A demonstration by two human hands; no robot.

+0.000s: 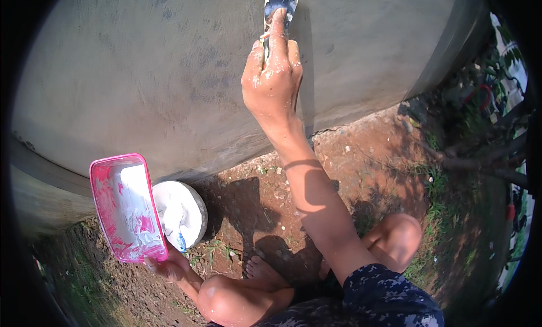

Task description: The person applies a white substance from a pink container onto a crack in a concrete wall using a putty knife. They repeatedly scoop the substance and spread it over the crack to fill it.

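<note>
My right hand (275, 75) is stretched up against the grey wall (169, 73), closed round the handle of a putty knife (279, 4). Its index finger lies along the blade, which carries white paste, and white specks dot the hand. Low on the left, my left hand (169, 266) grips the near corner of a pink rectangular tub (149, 214). White paste coats much of the tub's inside, thickest toward its far right. Just right of the tub stands a round white bucket (201, 217) with white paste and a blue-handled tool (181, 242) in it; the tub partly covers the bucket.
Reddish bare soil (361, 152) with small stones runs along the foot of the wall. Grass (435, 186) and thin branches (480, 160) are at the right. My bent knees and a bare foot (264, 272) are near the lower edge.
</note>
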